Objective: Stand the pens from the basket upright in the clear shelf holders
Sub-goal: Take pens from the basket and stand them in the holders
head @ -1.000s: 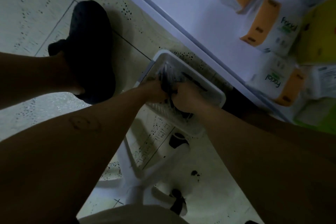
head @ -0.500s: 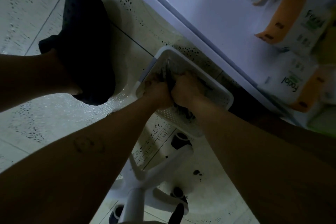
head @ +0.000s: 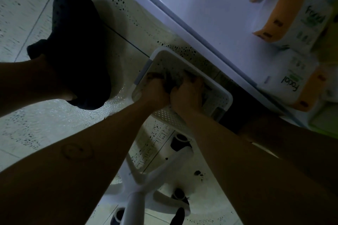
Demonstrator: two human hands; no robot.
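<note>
Both hands reach down into the white basket [head: 215, 103] on the floor, left hand [head: 155, 90] and right hand [head: 188, 95] pressed together, fingers curled round a dark bundle of pens [head: 171, 83], likely to lift many at once. Arms are extended, wrists bent downward. The holders are not in view.

Both hands [head: 172, 93] seemingly grip dark pens [head: 171, 80] inside basket [head: 222, 97].

Shop: shelf [head: 210, 5] of tissue packs [head: 292, 14]
</note>
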